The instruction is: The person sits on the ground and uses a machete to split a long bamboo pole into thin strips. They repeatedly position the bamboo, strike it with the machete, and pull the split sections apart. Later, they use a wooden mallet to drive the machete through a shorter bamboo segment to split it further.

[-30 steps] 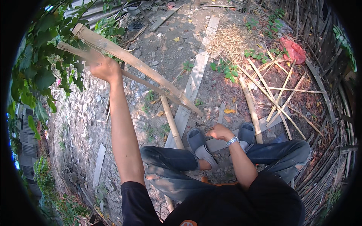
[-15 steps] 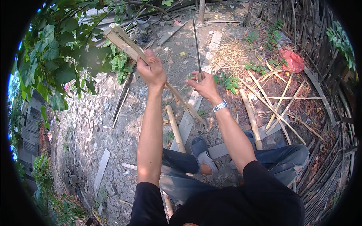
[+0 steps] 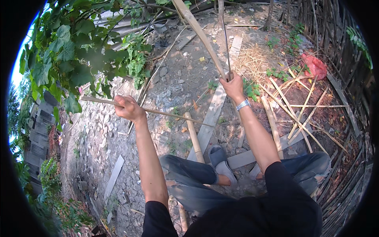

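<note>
My left hand (image 3: 130,108), at the centre left, is closed round a thin bamboo strip (image 3: 169,114) that lies nearly level and reaches right toward the middle. My right hand (image 3: 233,86) is raised at the upper centre. It grips a knife (image 3: 226,45), whose long, narrow dark blade stands upright, seen nearly edge-on. From the same hand a wider, pale bamboo strip (image 3: 201,35) slants up and left past the top of the picture. My fingers hide the knife's handle and the strip's lower end.
Long bamboo pieces (image 3: 193,136) and grey boards (image 3: 213,114) lie before my feet. At right, crossed strips (image 3: 298,114) sit near straw (image 3: 254,59) and a red bag (image 3: 314,66). A stick fence (image 3: 316,23) borders the right; leafy vines (image 3: 67,51) hang upper left.
The bamboo formerly gripped in my left hand now shows as two separate strips, one in each hand. My left hand has moved left and down; my right hand has shifted right with the knife.
</note>
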A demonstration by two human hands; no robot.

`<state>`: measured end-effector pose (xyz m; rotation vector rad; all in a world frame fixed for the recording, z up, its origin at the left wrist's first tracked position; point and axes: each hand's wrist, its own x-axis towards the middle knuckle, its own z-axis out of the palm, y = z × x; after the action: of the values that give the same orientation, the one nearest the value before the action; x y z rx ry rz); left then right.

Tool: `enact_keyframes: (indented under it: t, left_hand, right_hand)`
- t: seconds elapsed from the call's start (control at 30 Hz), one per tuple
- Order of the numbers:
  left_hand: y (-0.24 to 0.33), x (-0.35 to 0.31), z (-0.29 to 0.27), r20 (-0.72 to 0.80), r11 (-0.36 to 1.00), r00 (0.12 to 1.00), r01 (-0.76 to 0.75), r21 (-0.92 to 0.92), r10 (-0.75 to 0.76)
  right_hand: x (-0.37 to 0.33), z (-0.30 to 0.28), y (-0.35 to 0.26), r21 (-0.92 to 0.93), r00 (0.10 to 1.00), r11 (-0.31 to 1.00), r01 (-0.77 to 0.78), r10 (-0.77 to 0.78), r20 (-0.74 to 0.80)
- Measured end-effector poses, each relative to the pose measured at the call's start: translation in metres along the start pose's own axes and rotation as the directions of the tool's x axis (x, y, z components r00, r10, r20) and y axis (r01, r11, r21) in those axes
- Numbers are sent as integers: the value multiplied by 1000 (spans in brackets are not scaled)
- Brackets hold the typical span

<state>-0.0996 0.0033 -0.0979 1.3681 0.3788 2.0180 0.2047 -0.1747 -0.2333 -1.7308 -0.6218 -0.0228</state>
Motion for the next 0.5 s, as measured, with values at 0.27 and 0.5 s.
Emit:
enact_keyframes:
  t: [0.27, 0.5]
  left_hand:
    - [40, 108, -106, -420, 1000, 907, -15, 5, 16]
    - [64, 105, -144, -402, 986, 915, -99, -134, 38]
  right_hand:
    - [105, -265, 35, 226, 981, 969, 98, -56, -184]
    - [54, -367, 22, 633, 996, 773, 40, 20, -87]
